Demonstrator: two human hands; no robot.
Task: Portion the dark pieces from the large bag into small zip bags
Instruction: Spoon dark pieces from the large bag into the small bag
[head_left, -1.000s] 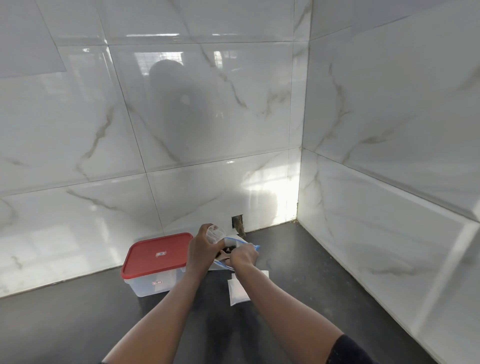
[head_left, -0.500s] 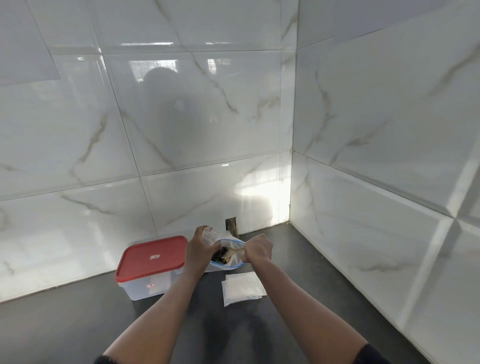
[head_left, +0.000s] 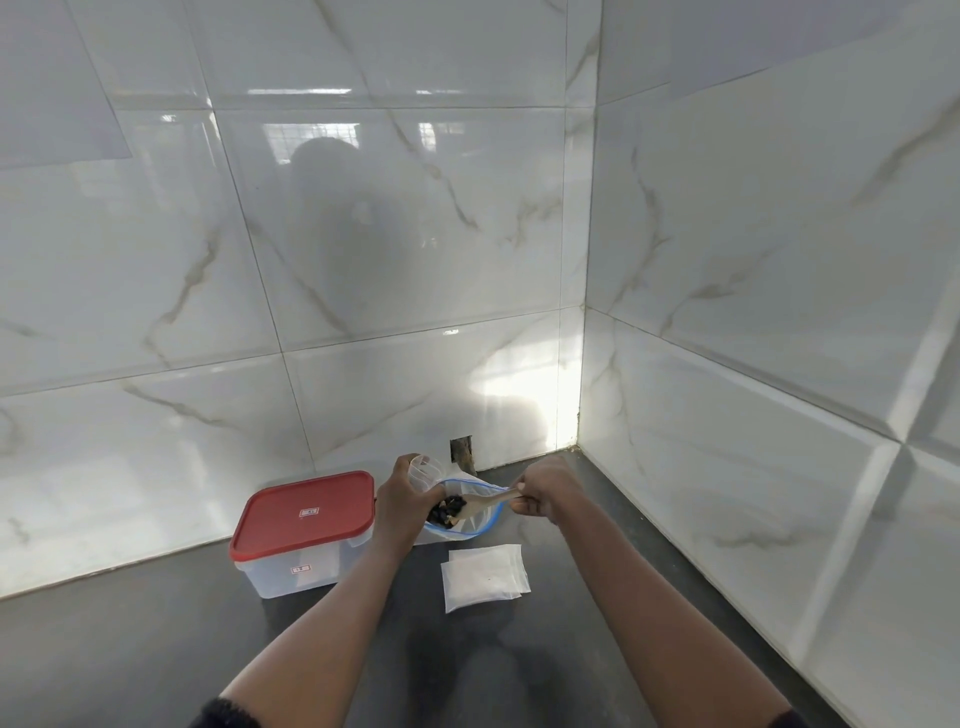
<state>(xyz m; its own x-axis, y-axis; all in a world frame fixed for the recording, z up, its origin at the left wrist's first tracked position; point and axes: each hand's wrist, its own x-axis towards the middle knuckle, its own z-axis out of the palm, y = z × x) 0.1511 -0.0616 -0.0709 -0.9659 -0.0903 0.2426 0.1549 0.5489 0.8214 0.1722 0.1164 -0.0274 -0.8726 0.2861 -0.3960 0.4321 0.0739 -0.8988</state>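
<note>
Dark pieces (head_left: 445, 510) touch spoon (head_left: 480, 503) gripped by right hand (head_left: 545, 492); left hand (head_left: 402, 506) grips small bag (head_left: 423, 467).

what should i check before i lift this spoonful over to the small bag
1. Right hand grips the spoon handle: ok.
2. Spoon bowl sits among the dark pieces inside the large bag: ok.
3. Large bag mouth stands open: ok.
4. Left hand holds the small bag up beside the large bag: ok.
5. Small bag mouth open enough for a spoonful: cannot tell.
6. Spare small bags lie flat in front of the large bag: ok.
</note>
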